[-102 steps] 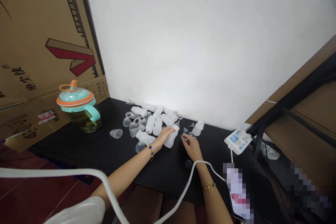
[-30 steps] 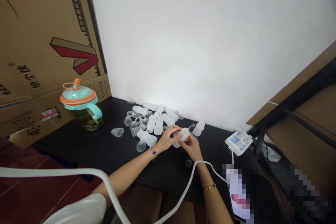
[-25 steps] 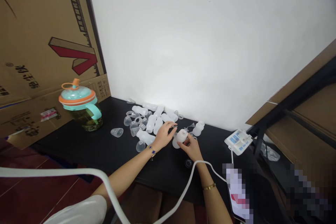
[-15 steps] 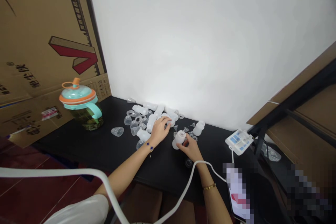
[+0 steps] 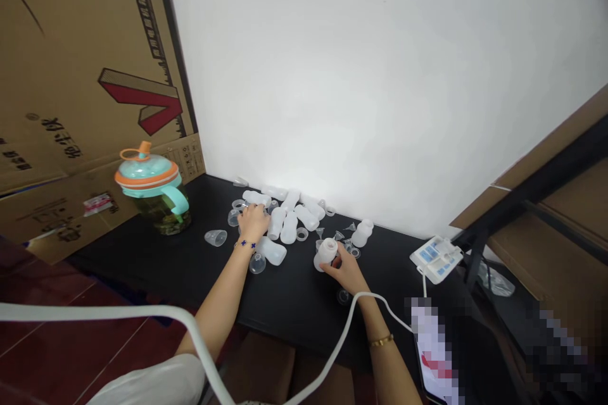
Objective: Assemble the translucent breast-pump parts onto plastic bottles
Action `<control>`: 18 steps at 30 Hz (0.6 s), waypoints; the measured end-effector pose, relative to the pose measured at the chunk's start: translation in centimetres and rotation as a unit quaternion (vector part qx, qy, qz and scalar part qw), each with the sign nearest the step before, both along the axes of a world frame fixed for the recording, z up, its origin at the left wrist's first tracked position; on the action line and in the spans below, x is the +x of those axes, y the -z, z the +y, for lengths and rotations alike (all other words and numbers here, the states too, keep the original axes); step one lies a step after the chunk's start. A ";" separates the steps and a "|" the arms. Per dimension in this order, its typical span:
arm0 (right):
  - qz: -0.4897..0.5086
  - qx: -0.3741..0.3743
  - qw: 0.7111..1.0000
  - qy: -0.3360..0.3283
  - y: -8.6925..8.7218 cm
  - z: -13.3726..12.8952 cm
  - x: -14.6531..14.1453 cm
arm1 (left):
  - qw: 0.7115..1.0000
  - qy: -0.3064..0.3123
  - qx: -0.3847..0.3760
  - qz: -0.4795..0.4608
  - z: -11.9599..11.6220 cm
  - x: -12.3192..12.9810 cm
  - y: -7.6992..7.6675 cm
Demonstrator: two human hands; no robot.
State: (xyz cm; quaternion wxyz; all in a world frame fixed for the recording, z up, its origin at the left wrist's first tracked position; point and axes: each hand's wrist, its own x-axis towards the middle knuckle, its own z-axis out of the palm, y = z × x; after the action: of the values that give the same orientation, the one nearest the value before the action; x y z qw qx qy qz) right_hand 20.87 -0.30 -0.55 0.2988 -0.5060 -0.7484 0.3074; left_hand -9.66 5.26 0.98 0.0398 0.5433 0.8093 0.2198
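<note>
Right hand [image 5: 348, 269] pinching a white bottle [image 5: 325, 253], upright mid-way across the black tabletop [image 5: 280, 294], left hand [image 5: 254, 221] over clear caps [image 5: 233, 218] towards the back edge, its grip hidden, open surface from bottle to front edge, lidded jug [image 5: 159, 205] by left edge

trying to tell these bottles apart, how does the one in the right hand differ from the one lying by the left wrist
The held bottle is roughly upright, its mouth up; the lying bottle is on its side. The right hand grips the held bottle; no hand grips the lying bottle. Both look whitish.
</note>
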 end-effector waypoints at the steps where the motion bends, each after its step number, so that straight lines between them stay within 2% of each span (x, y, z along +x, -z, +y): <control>1: -0.001 0.001 1.000 0.001 0.0 0.0 0.0 | 1.000 -0.005 0.004 -0.001 0.0 -0.3 -0.1; 5: -0.005 0.001 1.000 -0.003 0.1 0.1 0.1 | 0.997 -0.047 0.058 -0.006 0.1 -1.5 -0.4; 11: -0.004 0.005 1.000 -0.008 0.5 0.3 0.2 | 0.997 -0.044 -0.041 -0.047 0.5 -2.4 0.5; 18: -0.008 0.002 1.000 -0.007 0.5 0.3 0.2 | 0.997 -0.010 -0.061 -0.041 0.8 -0.8 1.5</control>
State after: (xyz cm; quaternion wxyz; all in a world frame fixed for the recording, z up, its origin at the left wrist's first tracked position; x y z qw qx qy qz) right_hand 21.05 -0.01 -1.08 0.2918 -0.5023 -0.7549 0.3044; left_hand -10.44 6.09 -0.49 0.1038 0.5224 0.8242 0.1926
